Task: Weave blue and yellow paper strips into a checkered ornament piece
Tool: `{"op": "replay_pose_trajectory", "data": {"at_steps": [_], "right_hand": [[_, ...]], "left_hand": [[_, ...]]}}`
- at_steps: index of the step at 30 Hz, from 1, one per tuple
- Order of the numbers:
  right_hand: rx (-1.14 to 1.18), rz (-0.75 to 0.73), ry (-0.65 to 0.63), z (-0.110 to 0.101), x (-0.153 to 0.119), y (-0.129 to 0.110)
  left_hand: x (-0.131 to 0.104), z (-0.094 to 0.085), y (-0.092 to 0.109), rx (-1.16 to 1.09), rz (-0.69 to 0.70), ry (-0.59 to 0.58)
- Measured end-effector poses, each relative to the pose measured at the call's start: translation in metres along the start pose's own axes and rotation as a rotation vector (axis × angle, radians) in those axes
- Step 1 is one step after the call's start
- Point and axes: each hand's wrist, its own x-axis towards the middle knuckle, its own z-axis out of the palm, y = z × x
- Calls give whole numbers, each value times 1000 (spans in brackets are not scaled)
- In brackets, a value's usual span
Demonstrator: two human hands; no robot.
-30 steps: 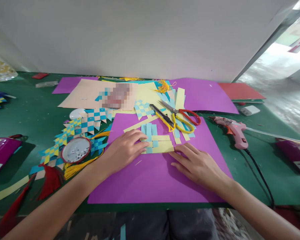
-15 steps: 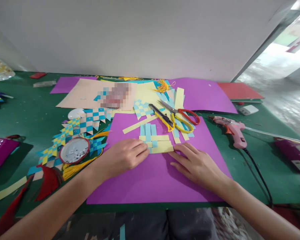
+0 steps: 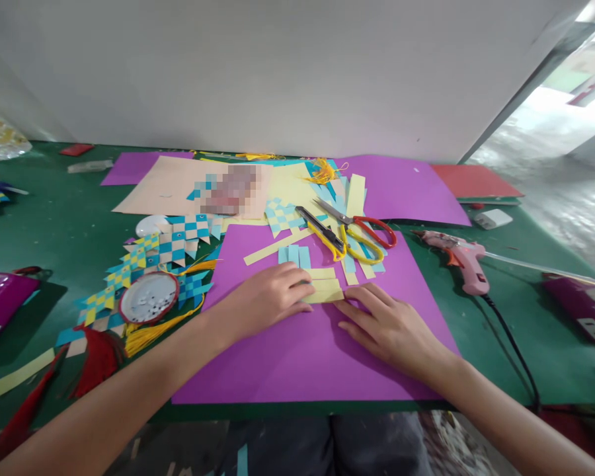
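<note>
1. A plain, pale grey wall [image 3: 277,79] rises behind the green tabletop [image 3: 565,370]
2. The tabletop stretches across nearly the whole width of view
3. Beyond the wall's right end, a shiny grey floor [image 3: 540,152] shows, white light glaring in the upper corner

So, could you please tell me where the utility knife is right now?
In the head view, the utility knife lies just right of centre, beyond the paper strips partly covered by the left hand, immediately left of the scissors.

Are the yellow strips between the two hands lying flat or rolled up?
Flat: on the purple sheet, the yellow strips show their broad faces, uncurled; the left hand hides part.
</note>
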Motion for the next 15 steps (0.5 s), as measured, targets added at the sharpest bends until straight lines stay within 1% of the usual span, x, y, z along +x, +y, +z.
{"op": "replay_pose_trajectory", "data": {"at_steps": [6, 11, 15], "right_hand": [[-2, 8, -12, 1, -1, 0], [-7, 2, -1, 1, -2, 1], [-5, 2, -3, 1, -2, 1]], "left_hand": [[-5, 1, 0, -19, -7, 17], [-6, 1, 1, -51, -29, 56], [-9, 4, 1, -40, -29, 82]]}}
